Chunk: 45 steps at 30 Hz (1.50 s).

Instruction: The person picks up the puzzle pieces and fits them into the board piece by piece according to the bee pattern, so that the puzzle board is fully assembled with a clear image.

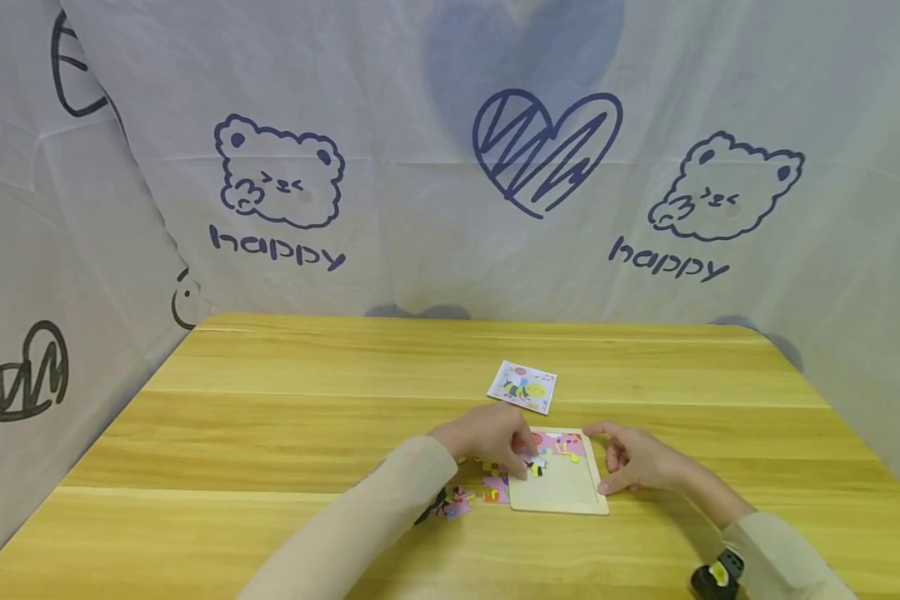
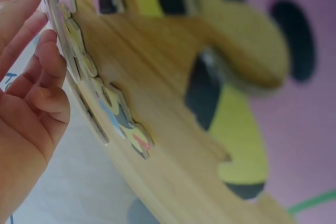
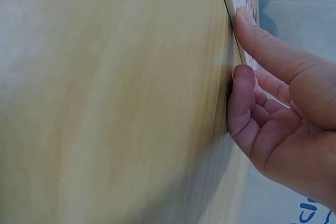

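Note:
A square wooden puzzle tray lies on the table, with pink pieces along its far side. My left hand reaches over its left side, thumb and fingertips at a bee-striped puzzle piece. The fingers partly hide this piece. At the tray's right side, my right hand holds the frame, index finger at the far corner and thumb on the near part of the edge. Its other fingers are curled. Loose puzzle pieces lie left of the tray, partly under the left forearm.
A square picture card with a bee lies beyond the tray. Large, blurred striped pieces fill the near part of the left wrist view. A printed cloth hangs behind the wooden table. A black device sits at the right wrist.

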Motion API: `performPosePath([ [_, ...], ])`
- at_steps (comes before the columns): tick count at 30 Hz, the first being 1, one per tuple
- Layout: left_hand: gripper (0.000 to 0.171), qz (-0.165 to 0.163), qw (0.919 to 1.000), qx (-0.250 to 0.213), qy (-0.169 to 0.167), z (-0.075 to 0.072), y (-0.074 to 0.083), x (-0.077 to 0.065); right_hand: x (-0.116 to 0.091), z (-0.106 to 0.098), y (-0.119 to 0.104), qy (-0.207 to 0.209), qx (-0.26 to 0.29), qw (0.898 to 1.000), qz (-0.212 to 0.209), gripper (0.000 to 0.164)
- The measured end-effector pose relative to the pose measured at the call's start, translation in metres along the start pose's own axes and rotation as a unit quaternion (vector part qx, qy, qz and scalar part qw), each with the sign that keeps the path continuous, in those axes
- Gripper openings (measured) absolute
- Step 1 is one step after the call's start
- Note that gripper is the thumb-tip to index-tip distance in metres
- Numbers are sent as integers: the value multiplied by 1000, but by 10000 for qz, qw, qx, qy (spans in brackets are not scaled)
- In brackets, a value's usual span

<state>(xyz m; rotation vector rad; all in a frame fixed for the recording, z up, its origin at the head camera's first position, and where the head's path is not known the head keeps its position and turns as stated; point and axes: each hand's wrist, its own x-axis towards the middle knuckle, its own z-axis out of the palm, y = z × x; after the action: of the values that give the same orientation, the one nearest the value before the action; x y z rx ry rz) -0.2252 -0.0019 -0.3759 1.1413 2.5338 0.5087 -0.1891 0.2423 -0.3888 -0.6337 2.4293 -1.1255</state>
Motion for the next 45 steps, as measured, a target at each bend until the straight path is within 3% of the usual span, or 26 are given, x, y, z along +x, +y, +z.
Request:
performPosePath([
  [9,22,-18,10000,-72,-13,0,-2,-1,1,1,1,45,-56,10000,8,77],
  [22,12,-143,9954,-946,12,2,-3,0,0,0,-1,48,-52,10000,45,76],
  [30,21,-144,9955,-933,9,-6,-2,-1,1,1,1,-3,4,10000,43,76],
  [37,12,-125,9985,-451,274,-14,-11,-7,0,0,2,-31,35,10000,47,77],
  [45,15,-127,9965,-689,452,-25,-26,-21,1,0,2,49,-32,9999,102,78],
])
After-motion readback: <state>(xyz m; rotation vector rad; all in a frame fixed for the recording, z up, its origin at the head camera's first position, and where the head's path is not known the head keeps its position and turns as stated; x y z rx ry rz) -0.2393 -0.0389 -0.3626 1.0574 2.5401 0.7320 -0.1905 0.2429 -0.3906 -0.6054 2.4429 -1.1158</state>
